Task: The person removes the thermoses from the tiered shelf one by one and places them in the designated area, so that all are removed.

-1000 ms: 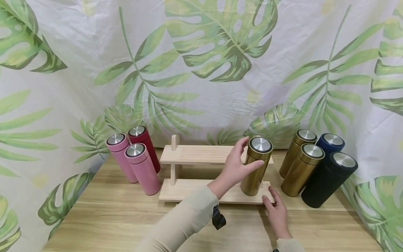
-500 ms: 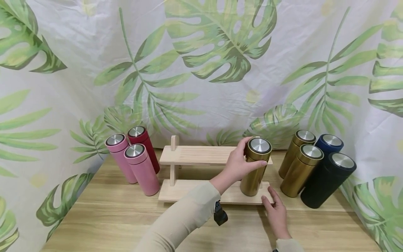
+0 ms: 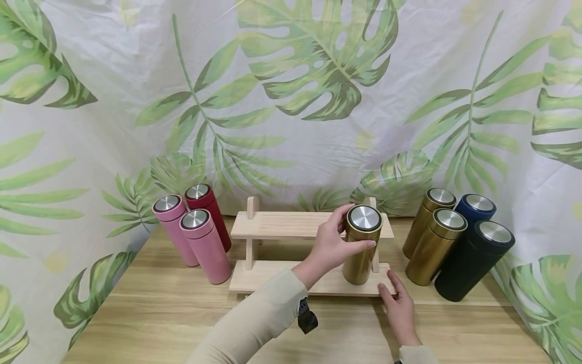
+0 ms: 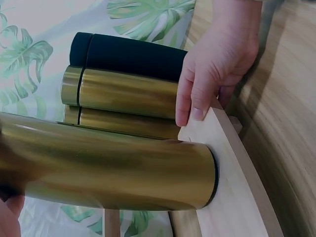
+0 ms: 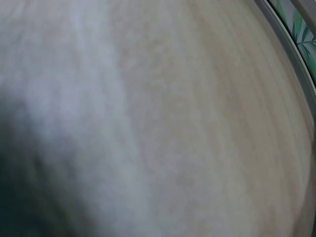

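Observation:
My left hand (image 3: pixel 334 245) grips the upper part of a gold thermos bottle (image 3: pixel 359 268), thumb across its near side. The bottle has a silver-topped lid and stands upright, its base at the lower board of a two-tier wooden shelf (image 3: pixel 282 275). In the left wrist view the gold thermos bottle (image 4: pixel 123 170) meets the board (image 4: pixel 232 173) with its dark base rim. My right hand (image 3: pixel 400 306) holds the right end of that lower board; in the left wrist view the right hand's fingers (image 4: pixel 197 96) lie at the board's corner, some hidden behind it.
Right of the shelf stand two gold bottles (image 3: pixel 436 255), a blue bottle (image 3: pixel 475 207) and a black bottle (image 3: pixel 468 268). On the left are two pink bottles (image 3: pixel 209 253) and a red bottle (image 3: pixel 213 212). A leaf-print cloth (image 3: pixel 295 151) hangs behind the wooden table (image 3: pixel 150 313).
My left hand has shifted the gold thermos bottle slightly to the left along the lower board, uncovering the shelf's right upright. The right hand stays at the board's end.

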`<action>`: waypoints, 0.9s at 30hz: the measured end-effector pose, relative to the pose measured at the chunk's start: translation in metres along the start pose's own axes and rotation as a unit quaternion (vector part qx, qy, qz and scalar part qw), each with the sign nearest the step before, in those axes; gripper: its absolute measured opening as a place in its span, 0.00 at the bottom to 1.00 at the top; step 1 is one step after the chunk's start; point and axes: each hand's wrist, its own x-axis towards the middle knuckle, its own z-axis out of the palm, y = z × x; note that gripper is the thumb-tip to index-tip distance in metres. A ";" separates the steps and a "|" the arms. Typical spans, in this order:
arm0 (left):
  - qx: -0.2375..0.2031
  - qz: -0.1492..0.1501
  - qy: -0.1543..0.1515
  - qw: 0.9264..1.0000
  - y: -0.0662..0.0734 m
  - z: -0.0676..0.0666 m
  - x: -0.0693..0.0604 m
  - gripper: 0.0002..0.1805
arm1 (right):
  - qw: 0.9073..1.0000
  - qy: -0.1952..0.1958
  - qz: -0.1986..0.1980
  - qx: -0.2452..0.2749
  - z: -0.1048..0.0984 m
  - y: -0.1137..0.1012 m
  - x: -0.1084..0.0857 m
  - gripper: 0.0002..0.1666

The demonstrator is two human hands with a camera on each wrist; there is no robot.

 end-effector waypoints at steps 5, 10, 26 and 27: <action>-0.010 0.038 0.035 0.999 -0.001 -0.010 -0.005 0.40 | 1.000 0.000 0.004 -0.004 0.000 0.001 0.001 0.31; -0.003 0.058 0.073 0.996 0.015 -0.026 -0.011 0.39 | 1.000 -0.004 0.006 -0.011 0.000 0.001 0.002 0.31; 0.007 0.087 0.173 0.981 0.011 -0.077 -0.022 0.40 | 1.000 0.015 -0.001 -0.008 0.001 0.001 -0.001 0.29; 0.002 0.092 0.180 0.979 0.011 -0.080 -0.023 0.40 | 1.000 0.015 -0.001 -0.008 0.001 0.001 -0.001 0.29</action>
